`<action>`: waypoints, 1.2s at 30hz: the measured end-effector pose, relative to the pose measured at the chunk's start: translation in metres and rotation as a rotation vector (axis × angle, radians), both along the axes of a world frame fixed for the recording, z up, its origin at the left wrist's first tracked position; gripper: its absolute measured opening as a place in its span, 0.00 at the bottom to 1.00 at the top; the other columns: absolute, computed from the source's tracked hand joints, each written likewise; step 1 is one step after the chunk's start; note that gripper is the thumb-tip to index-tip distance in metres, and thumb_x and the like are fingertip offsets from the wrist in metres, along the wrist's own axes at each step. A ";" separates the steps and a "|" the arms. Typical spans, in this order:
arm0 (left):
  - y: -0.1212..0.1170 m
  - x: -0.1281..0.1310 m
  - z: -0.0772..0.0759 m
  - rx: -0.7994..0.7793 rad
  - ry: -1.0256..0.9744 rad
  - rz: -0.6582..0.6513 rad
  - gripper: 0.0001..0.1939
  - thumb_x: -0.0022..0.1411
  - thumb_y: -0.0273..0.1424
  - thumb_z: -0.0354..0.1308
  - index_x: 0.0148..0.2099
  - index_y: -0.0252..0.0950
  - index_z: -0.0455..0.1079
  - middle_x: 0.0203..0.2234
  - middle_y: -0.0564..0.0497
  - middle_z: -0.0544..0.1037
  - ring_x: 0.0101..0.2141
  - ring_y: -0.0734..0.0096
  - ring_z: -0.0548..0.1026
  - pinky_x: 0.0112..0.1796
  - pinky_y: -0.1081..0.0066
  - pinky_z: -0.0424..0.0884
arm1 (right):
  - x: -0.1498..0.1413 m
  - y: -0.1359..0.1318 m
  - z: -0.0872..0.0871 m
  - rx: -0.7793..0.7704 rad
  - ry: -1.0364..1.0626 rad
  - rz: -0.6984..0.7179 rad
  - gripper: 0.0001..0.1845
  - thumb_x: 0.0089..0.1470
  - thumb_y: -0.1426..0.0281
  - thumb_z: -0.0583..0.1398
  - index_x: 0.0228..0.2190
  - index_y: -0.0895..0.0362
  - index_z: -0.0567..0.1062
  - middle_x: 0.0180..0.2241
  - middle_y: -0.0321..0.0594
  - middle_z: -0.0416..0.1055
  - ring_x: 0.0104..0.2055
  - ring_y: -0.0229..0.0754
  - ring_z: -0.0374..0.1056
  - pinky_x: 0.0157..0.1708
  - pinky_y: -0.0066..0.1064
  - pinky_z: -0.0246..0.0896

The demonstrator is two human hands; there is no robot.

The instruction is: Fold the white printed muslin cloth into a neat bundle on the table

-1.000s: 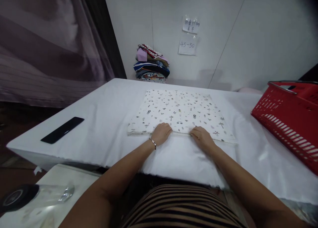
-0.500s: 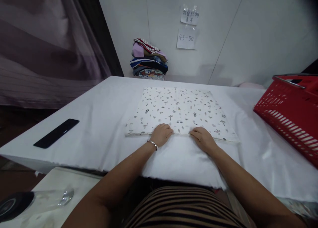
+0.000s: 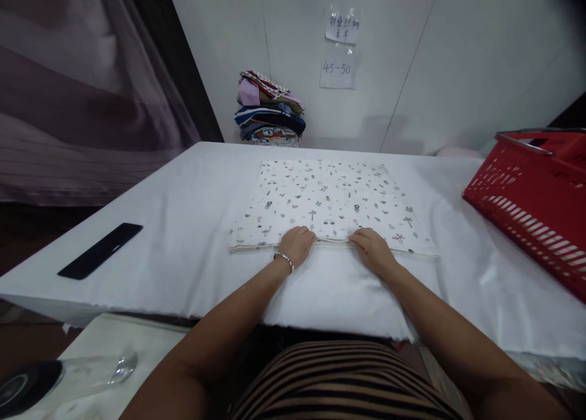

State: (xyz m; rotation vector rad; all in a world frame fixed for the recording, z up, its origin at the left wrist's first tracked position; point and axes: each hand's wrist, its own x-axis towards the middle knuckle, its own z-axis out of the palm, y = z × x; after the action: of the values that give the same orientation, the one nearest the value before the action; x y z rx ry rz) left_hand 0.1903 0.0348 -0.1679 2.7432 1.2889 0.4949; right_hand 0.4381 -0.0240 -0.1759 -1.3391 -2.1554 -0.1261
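A white cloth with small printed figures [image 3: 329, 200] lies flat and folded on the white-covered table [image 3: 183, 224]. My left hand [image 3: 297, 244], with a bracelet at the wrist, grips the near edge of the cloth with curled fingers. My right hand [image 3: 373, 249] pinches the same near edge a little to the right. Both hands rest on the table, close together.
A red plastic basket [image 3: 531, 194] stands at the right. A black phone [image 3: 99, 259] lies near the table's left edge. A stack of folded clothes [image 3: 269, 112] sits against the far wall under two paper notes [image 3: 339, 50]. A clear bottle [image 3: 64, 377] lies at the lower left.
The view has shifted slightly; my hands stay on the cloth's near edge with almost no movement.
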 end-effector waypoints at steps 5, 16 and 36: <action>0.000 0.002 0.000 0.014 -0.003 0.008 0.11 0.66 0.32 0.46 0.39 0.37 0.70 0.32 0.50 0.74 0.35 0.67 0.69 0.37 0.67 0.64 | -0.001 0.002 -0.004 -0.051 0.023 -0.004 0.15 0.60 0.70 0.50 0.36 0.57 0.76 0.35 0.47 0.72 0.37 0.45 0.65 0.36 0.37 0.64; -0.014 0.016 0.006 0.153 0.109 -0.178 0.11 0.62 0.24 0.50 0.39 0.40 0.72 0.46 0.50 0.72 0.46 0.63 0.66 0.43 0.63 0.62 | -0.001 0.004 -0.006 -0.069 0.021 -0.009 0.14 0.60 0.69 0.51 0.36 0.56 0.76 0.35 0.46 0.72 0.38 0.44 0.65 0.38 0.37 0.63; -0.015 0.028 0.002 0.109 0.093 -0.148 0.09 0.64 0.24 0.46 0.37 0.35 0.67 0.36 0.48 0.74 0.39 0.65 0.69 0.41 0.63 0.62 | -0.007 -0.005 0.005 -0.083 -0.055 0.074 0.13 0.58 0.68 0.52 0.39 0.57 0.75 0.36 0.47 0.71 0.39 0.46 0.64 0.39 0.38 0.60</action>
State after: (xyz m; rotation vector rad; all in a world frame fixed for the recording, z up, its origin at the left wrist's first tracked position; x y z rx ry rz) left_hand 0.2181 0.0197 -0.1659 2.9560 1.0958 0.4421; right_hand 0.4312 -0.0287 -0.1707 -1.3133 -2.2759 -0.0454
